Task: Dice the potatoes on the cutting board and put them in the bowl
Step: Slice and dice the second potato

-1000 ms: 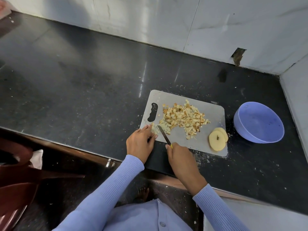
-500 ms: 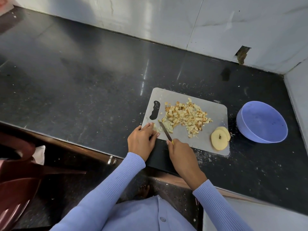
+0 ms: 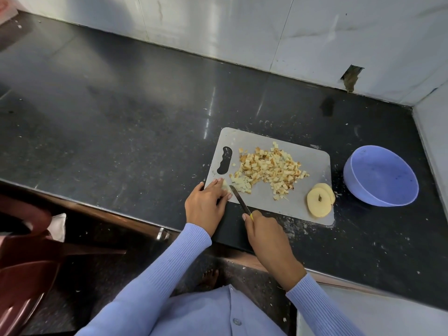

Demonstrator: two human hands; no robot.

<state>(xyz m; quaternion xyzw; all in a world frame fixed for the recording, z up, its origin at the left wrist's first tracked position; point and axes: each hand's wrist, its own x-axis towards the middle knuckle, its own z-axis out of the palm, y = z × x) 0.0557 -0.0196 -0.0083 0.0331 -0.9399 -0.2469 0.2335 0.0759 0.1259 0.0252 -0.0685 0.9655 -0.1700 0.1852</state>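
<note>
A grey cutting board (image 3: 312, 166) lies on the black counter. On it sits a heap of diced potato (image 3: 269, 168), partly browned. Two round potato slices (image 3: 319, 202) overlap at the board's near right corner. My left hand (image 3: 206, 204) holds down a small pale potato piece (image 3: 226, 186) at the board's near left corner with its fingertips. My right hand (image 3: 263, 232) grips a small knife (image 3: 240, 198) whose blade lies on the board right beside that piece. An empty blue bowl (image 3: 380, 177) stands to the right of the board.
The black counter (image 3: 121, 132) stretches left and back to a white tiled wall (image 3: 242, 32). A side wall (image 3: 434, 132) closes the right end behind the bowl. A dark red plastic chair (image 3: 21, 258) stands at the lower left, below the counter edge.
The knife blade has shifted slightly along the potato piece under my left fingers. The hands stay at the board's near left corner; the view has drifted a little.
</note>
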